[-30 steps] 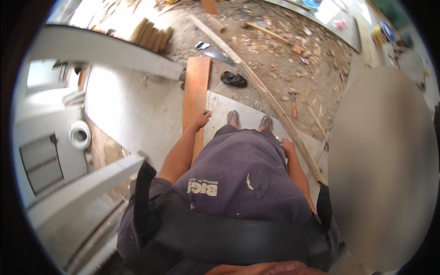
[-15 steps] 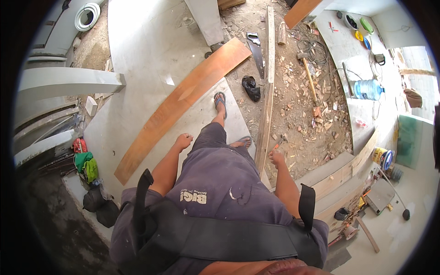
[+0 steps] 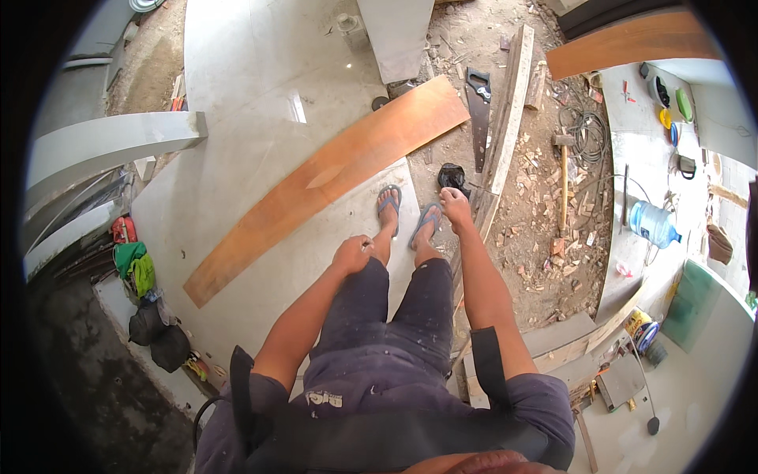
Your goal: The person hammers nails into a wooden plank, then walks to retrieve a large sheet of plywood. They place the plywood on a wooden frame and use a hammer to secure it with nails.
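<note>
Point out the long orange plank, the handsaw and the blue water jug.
orange plank (image 3: 328, 180): head view, middle of its broad face.
handsaw (image 3: 479, 118): head view, on the dark blade below the handle.
blue water jug (image 3: 651, 224): head view, middle of its body.

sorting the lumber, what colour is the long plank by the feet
Reddish-brown plank, lying on pale grey concrete; the head view shows it best.

Looking straight down at a standing person in dark shorts and blue flip-flops. The left hand (image 3: 352, 254) hangs loosely curled beside the left thigh, holding nothing. The right hand (image 3: 456, 207) hangs empty just above a pale timber plank (image 3: 505, 118). A long orange-brown board (image 3: 324, 182) lies diagonally across the grey concrete floor (image 3: 237, 118), centre frame. A handsaw (image 3: 478, 107) lies on rubble at upper right.
</note>
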Available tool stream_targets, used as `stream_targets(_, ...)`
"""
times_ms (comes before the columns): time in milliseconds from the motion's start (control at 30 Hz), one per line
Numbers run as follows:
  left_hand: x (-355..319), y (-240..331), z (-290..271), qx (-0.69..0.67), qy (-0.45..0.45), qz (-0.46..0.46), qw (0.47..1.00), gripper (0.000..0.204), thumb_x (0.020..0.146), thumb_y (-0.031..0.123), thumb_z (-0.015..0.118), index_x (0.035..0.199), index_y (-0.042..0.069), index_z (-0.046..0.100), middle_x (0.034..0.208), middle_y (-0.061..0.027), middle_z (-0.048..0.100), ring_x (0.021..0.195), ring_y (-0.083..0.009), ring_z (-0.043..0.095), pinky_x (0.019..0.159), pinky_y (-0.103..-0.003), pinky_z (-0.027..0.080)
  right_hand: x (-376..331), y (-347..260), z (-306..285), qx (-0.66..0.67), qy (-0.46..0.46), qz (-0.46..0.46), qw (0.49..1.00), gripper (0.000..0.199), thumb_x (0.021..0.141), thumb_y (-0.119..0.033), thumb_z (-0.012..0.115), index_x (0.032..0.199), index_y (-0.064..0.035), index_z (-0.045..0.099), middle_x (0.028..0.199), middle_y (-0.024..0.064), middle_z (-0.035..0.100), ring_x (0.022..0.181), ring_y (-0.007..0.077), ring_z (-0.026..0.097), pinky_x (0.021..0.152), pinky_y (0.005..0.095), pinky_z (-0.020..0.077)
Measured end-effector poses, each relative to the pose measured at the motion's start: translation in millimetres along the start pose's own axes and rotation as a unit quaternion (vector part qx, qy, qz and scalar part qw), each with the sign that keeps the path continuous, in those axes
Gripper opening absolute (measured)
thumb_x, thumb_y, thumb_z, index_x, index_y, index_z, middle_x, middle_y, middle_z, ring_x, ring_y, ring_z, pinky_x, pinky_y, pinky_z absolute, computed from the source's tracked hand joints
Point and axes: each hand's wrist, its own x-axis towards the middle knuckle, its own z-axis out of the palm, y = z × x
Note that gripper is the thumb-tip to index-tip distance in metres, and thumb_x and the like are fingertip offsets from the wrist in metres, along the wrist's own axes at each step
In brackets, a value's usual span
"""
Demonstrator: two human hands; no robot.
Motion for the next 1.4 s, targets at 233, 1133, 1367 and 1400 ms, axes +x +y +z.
stream_targets(233, 100.9, -13.8, 56.8, 0.158, 0.048, 0.018, 0.986, 0.043, 0.085, 0.033, 0.066, 0.117, 0.006, 0.063, 0.133, -0.0145, 0.054, 0.128, -0.0307, 0.047, 0.109, -0.046, 0.031, 210.9, 40.8, 90.6, 0.244, -0.016, 0.128, 0.961, 0.064, 0.095, -0.033, 0.06, 0.143, 0.0021, 0.035, 0.14, 0.0212, 0.047, 0.126, 0.0332, 0.05, 0.101, 0.0439, 0.0443)
stream_targets(1133, 85.6, -43.0, 23.7, 0.085, 0.313, -0.05, 0.945, 0.047, 0.082, 0.027, 0.071, 0.122, 0.005, 0.06, 0.127, -0.018, 0.057, 0.12, -0.0364, 0.051, 0.103, -0.048, 0.037, 62.7, -18.2, 81.7, 0.426, -0.099, 0.01, 0.899, 0.049, 0.097, -0.021, 0.061, 0.138, -0.0004, 0.043, 0.133, 0.0083, 0.052, 0.118, 0.0215, 0.053, 0.099, 0.039, 0.0453)
stream_targets(1367, -12.8, -74.8, -167.9, 0.002, 0.357, -0.011, 0.934, 0.063, 0.083, 0.032, 0.073, 0.134, 0.005, 0.048, 0.135, -0.019, 0.052, 0.127, -0.0373, 0.047, 0.112, -0.047, 0.032, -188.3, -128.5, -30.6, 0.429, -0.088, -0.05, 0.897, 0.049, 0.098, -0.017, 0.058, 0.141, -0.0035, 0.04, 0.138, 0.0103, 0.05, 0.127, 0.0251, 0.049, 0.107, 0.0444, 0.0395)
stream_targets(1400, -31.2, -82.3, -182.3, 0.008, 0.316, -0.001, 0.949, 0.058, 0.083, 0.034, 0.072, 0.13, 0.005, 0.052, 0.13, -0.0187, 0.056, 0.124, -0.0366, 0.049, 0.109, -0.047, 0.033, -211.6, -144.7, -46.0, 0.421, -0.082, -0.065, 0.901, 0.049, 0.098, -0.017, 0.058, 0.142, -0.0035, 0.039, 0.138, 0.0104, 0.05, 0.128, 0.0254, 0.048, 0.108, 0.0446, 0.0391)
